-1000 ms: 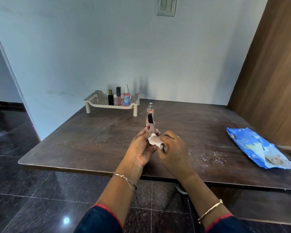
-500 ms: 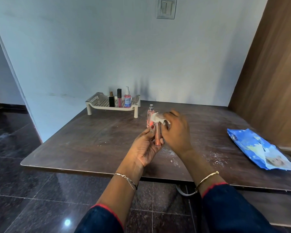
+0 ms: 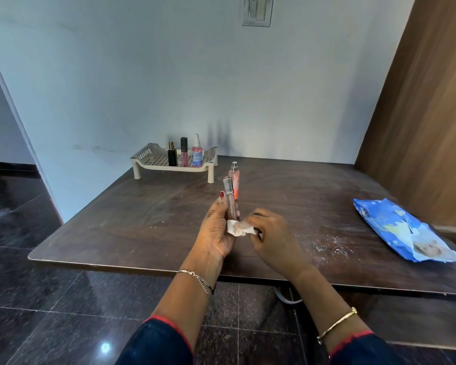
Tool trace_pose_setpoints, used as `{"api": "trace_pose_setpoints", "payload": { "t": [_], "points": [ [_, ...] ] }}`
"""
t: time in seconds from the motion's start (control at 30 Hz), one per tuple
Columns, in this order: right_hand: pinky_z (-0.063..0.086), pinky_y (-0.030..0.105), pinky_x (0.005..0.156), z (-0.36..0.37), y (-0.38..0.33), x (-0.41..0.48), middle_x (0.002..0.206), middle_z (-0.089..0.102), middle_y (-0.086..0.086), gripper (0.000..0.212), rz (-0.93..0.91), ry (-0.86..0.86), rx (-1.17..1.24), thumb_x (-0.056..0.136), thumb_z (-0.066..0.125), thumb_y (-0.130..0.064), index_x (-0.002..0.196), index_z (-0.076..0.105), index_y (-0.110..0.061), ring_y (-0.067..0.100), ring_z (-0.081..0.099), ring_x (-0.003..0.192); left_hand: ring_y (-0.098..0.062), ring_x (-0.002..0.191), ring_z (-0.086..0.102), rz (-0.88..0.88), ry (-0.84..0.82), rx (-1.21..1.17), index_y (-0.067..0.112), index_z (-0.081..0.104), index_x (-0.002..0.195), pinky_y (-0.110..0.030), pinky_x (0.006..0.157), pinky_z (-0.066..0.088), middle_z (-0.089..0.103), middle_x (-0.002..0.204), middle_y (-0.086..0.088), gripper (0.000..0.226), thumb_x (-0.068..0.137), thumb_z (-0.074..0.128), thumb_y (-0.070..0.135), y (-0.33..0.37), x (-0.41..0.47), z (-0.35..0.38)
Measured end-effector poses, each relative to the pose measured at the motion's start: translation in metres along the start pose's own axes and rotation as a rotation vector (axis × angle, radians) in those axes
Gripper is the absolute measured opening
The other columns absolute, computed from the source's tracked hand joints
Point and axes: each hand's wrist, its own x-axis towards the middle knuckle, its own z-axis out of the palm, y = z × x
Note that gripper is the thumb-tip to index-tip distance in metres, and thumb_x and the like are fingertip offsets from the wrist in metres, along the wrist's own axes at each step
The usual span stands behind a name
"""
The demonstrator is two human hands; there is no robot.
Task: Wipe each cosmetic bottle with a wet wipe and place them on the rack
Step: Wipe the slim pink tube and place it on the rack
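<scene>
Slim tube: upright, barcode label near its top, held above the near middle of the table.
Left hand: fingers and thumb curled round the slim tube's lower half.
Right hand: fingers bunched, pinching the wet wipe.
Wet wipe: white, crumpled, pressed against the slim tube's bottom end, between the two hands.
Spray bottle: pink, standing on the table just beyond the slim tube, off the rack.
Rack: beige, far left by the wall; holds a black bottle, a pink tube and a pump bottle, upright in a row.
Wipes pack: blue, lying flat at the table's right side.
</scene>
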Motion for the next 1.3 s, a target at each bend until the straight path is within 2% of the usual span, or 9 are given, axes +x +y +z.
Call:
{"api": "trace_pose_setpoints", "payload": {
  "t": [0.23, 0.5, 0.6, 0.7, 0.8, 0.97, 1.1, 1.2, 1.3],
  "points": [
    [0.043, 0.023, 0.065, -0.018, 0.004, 0.040, 0.089, 0.062, -0.001, 0.027, 0.185, 0.300, 0.136, 0.081, 0.060, -0.005, 0.098, 0.070, -0.023, 0.007, 0.053, 0.073, -0.009, 0.039, 0.051, -0.088, -0.024, 0.017, 0.017, 0.056, 0.097, -0.016, 0.041, 0.041, 0.062, 0.058, -0.003, 0.012, 0.096, 0.049, 0.028, -0.004, -0.002, 0.002],
    [0.041, 0.009, 0.079, -0.016, -0.011, 0.054, 0.101, 0.063, -0.002, 0.038, 0.079, 0.210, 0.020, 0.075, 0.055, 0.009, 0.101, 0.074, -0.011, 0.009, 0.057, 0.087, -0.008, 0.040, 0.049, -0.155, -0.095, -0.005, 0.013, 0.053, 0.108, -0.015, 0.040, 0.040, 0.058, 0.068, -0.002, 0.027, 0.094, 0.049, 0.036, -0.009, -0.002, 0.006],
    [0.049, 0.029, 0.075, -0.010, -0.016, 0.041, 0.098, 0.066, 0.002, 0.032, 0.030, 0.166, -0.016, 0.075, 0.053, 0.004, 0.096, 0.074, -0.007, 0.020, 0.062, 0.084, -0.011, 0.055, 0.056, -0.152, -0.109, -0.041, 0.012, 0.056, 0.115, -0.020, 0.048, 0.046, 0.062, 0.078, -0.006, 0.031, 0.092, 0.052, 0.032, -0.007, 0.000, 0.006],
    [0.048, 0.030, 0.067, -0.003, -0.018, 0.028, 0.092, 0.066, 0.002, 0.029, 0.035, 0.152, -0.033, 0.076, 0.051, -0.002, 0.092, 0.074, -0.008, 0.021, 0.061, 0.079, -0.019, 0.082, 0.064, -0.172, -0.110, -0.060, 0.007, 0.056, 0.125, -0.031, 0.068, 0.057, 0.064, 0.098, -0.012, 0.054, 0.077, 0.068, 0.028, -0.008, 0.005, 0.002],
    [0.050, 0.034, 0.069, 0.006, -0.018, 0.016, 0.090, 0.066, 0.003, 0.030, 0.040, 0.117, -0.004, 0.072, 0.049, -0.004, 0.090, 0.073, -0.007, 0.021, 0.062, 0.078, -0.018, 0.080, 0.064, -0.173, -0.068, -0.141, 0.005, 0.064, 0.108, -0.029, 0.078, 0.053, 0.065, 0.090, -0.009, 0.041, 0.081, 0.065, 0.036, -0.010, 0.010, 0.001],
    [0.051, 0.026, 0.072, 0.010, -0.019, 0.007, 0.089, 0.067, 0.001, 0.032, 0.032, 0.107, 0.069, 0.070, 0.054, 0.000, 0.093, 0.074, -0.012, 0.016, 0.063, 0.080, -0.008, 0.066, 0.054, -0.119, -0.038, -0.270, 0.011, 0.060, 0.078, -0.024, 0.072, 0.049, 0.060, 0.064, 0.001, 0.028, 0.088, 0.058, 0.037, -0.007, 0.008, 0.006],
    [0.053, 0.031, 0.073, 0.008, -0.019, 0.006, 0.092, 0.067, 0.001, 0.031, 0.029, 0.063, 0.091, 0.071, 0.052, -0.001, 0.092, 0.074, -0.010, 0.017, 0.064, 0.082, -0.007, 0.059, 0.054, -0.135, -0.072, -0.219, 0.011, 0.065, 0.081, -0.022, 0.067, 0.049, 0.058, 0.067, 0.001, 0.018, 0.075, 0.071, 0.027, -0.004, 0.008, 0.005],
    [0.052, 0.026, 0.077, 0.008, -0.018, 0.001, 0.096, 0.065, -0.001, 0.033, 0.007, 0.057, 0.096, 0.072, 0.052, 0.000, 0.095, 0.074, -0.011, 0.013, 0.062, 0.086, -0.006, 0.069, 0.056, -0.145, -0.109, -0.252, 0.010, 0.067, 0.092, -0.020, 0.070, 0.051, 0.065, 0.085, 0.000, 0.031, 0.068, 0.076, 0.026, -0.002, 0.012, 0.002],
    [0.047, 0.018, 0.081, 0.007, -0.018, -0.004, 0.099, 0.063, -0.002, 0.035, -0.010, 0.068, 0.084, 0.073, 0.051, 0.000, 0.097, 0.073, -0.012, 0.010, 0.059, 0.090, -0.005, 0.070, 0.053, -0.163, -0.123, -0.231, 0.009, 0.067, 0.096, -0.019, 0.071, 0.049, 0.065, 0.078, 0.000, 0.037, 0.068, 0.076, 0.031, -0.003, 0.016, -0.002]
  ]
}}
